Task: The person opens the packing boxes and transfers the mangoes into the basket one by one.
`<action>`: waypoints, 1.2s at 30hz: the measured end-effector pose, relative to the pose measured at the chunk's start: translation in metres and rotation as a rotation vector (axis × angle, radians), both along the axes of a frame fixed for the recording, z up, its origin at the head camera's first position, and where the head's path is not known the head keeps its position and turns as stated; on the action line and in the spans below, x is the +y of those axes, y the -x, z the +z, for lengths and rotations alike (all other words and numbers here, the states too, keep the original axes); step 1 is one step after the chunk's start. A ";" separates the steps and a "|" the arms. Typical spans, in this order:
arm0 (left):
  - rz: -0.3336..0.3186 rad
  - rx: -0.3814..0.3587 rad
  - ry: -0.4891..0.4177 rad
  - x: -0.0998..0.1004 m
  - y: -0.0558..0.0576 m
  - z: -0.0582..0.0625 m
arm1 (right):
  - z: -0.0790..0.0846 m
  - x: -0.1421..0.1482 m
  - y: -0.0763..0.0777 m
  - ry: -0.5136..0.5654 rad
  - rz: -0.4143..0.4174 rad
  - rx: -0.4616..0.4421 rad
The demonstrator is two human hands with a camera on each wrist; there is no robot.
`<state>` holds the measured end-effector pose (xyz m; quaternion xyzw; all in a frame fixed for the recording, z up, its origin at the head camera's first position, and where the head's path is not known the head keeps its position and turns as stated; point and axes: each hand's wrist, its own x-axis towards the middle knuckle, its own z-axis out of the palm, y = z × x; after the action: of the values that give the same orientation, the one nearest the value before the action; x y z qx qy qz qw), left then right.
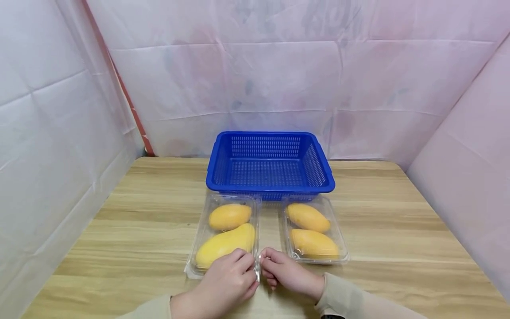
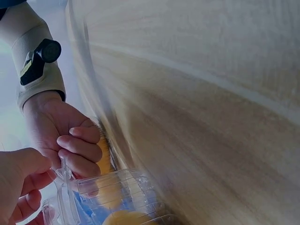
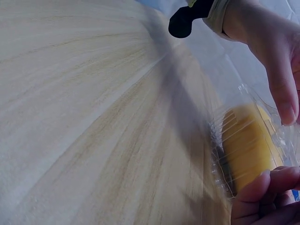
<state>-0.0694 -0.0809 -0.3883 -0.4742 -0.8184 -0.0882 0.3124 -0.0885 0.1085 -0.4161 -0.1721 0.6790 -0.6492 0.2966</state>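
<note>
Two yellow mangoes, a smaller one [image 1: 229, 217] and a larger one [image 1: 223, 246], lie in the left clear plastic clamshell box [image 1: 203, 221]. My left hand [image 1: 233, 277] grips this box at its near right corner. Beside it, my right hand [image 1: 284, 272] pinches the rim of the same box with curled fingers. In the left wrist view, the fingers of both hands meet at the box's clear edge [image 2: 70, 206]. The right box [image 1: 338, 235] holds two more mangoes [image 1: 314, 243] and looks closed. Fingers partly hide the gripped corner.
Behind both boxes stands a blue perforated plastic basket [image 1: 271, 189] with nothing in it. The wood-grain table [image 1: 119, 248] extends to both sides. White sheeting [image 1: 279, 79] hangs behind and at the sides.
</note>
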 end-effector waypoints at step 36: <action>-0.036 0.027 0.024 -0.008 -0.011 0.010 | 0.072 0.025 0.039 -0.377 -0.017 0.344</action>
<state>-0.0585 -0.0891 -0.3787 -0.4937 -0.8064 -0.0777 0.3163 -0.1273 0.1335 -0.3445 -0.2158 0.8300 -0.4747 0.1980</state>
